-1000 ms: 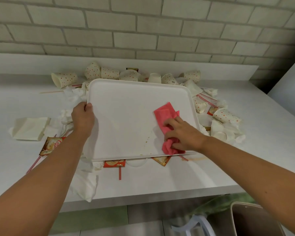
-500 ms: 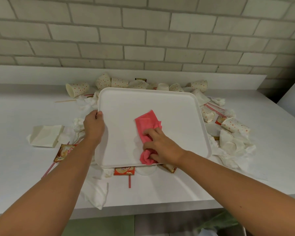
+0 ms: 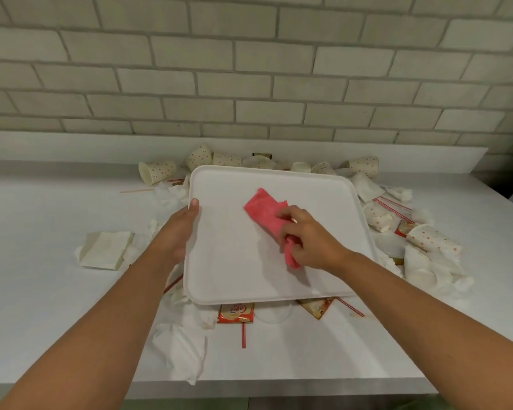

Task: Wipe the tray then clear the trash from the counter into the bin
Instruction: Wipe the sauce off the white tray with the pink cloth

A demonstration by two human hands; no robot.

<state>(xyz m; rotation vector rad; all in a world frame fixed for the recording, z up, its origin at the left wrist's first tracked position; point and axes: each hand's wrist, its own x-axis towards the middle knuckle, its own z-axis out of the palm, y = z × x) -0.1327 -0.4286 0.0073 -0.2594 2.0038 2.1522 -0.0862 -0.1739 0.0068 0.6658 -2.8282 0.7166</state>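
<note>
At its left rim my left hand (image 3: 176, 232) grips the tray (image 3: 234, 261): light, stiff, probably slippery. My right hand (image 3: 311, 241) pinches the soft cloth (image 3: 262, 210).

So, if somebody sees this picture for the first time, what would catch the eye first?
The pink cloth stands out most: the right hand grips it in the middle of the white tray, whose left rim the left hand holds. Around the tray, the counter is littered with dotted paper cups, crumpled napkins and red-striped straws.
</note>
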